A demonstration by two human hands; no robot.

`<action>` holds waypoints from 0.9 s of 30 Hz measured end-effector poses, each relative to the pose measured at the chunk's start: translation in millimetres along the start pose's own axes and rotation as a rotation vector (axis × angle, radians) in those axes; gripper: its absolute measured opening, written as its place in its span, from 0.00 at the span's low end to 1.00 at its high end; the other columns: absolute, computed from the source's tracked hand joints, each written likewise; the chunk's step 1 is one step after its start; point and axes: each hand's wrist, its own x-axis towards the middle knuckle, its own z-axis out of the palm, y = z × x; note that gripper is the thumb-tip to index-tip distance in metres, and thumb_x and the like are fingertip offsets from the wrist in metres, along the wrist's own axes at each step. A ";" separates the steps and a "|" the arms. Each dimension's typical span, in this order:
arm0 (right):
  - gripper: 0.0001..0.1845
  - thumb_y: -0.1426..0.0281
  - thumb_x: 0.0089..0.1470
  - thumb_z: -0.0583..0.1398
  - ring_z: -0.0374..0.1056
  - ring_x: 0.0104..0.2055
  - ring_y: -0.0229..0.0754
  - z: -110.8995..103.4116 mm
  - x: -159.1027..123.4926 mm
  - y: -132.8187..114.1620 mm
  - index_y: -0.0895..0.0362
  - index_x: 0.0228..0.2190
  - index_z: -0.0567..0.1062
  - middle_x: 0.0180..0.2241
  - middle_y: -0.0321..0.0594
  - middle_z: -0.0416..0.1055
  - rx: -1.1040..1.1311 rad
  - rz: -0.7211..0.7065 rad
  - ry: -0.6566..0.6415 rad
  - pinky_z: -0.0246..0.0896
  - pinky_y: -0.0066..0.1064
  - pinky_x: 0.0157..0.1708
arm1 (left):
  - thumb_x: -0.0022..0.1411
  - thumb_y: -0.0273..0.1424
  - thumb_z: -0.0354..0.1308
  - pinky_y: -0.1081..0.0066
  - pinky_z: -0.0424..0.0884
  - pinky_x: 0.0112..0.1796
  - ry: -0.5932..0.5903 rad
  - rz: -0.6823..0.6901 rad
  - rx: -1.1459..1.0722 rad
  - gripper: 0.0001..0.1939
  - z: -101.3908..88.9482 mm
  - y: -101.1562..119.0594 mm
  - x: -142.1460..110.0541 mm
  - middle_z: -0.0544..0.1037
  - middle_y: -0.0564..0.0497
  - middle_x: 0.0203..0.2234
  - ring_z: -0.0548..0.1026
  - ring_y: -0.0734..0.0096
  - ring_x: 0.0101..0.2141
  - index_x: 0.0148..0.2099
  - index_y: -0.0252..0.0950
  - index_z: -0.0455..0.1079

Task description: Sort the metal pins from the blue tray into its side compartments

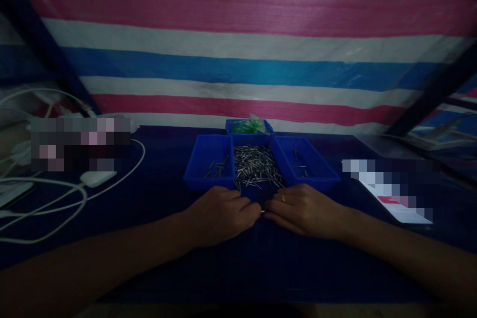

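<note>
My left hand and my right hand face each other low over the blue table, fingers closed in a pinch. A short bright bit of a thin metal pin shows between the fingertips of both hands; the rest of it is hidden. Just beyond them a heap of similar metal pins lies in the middle, some spilling toward my hands. To the left stands a blue bin with several pins inside, and to the right another blue bin holds a few.
A third blue bin at the back holds a green item in clear plastic. White cables and a white adapter lie at the left. A partly blurred white flat object lies at the right. A striped sheet hangs behind.
</note>
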 end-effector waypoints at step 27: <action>0.13 0.69 0.58 0.46 0.55 0.22 0.34 -1.8 -1.5 4.2 0.59 0.25 0.65 0.21 0.35 0.61 0.045 0.064 -0.043 0.51 0.27 0.23 | 0.59 0.29 0.43 0.76 0.56 0.19 -0.137 -0.074 -0.028 0.07 -1.7 -3.0 -1.4 0.67 0.55 0.18 0.65 0.75 0.19 0.29 0.35 0.59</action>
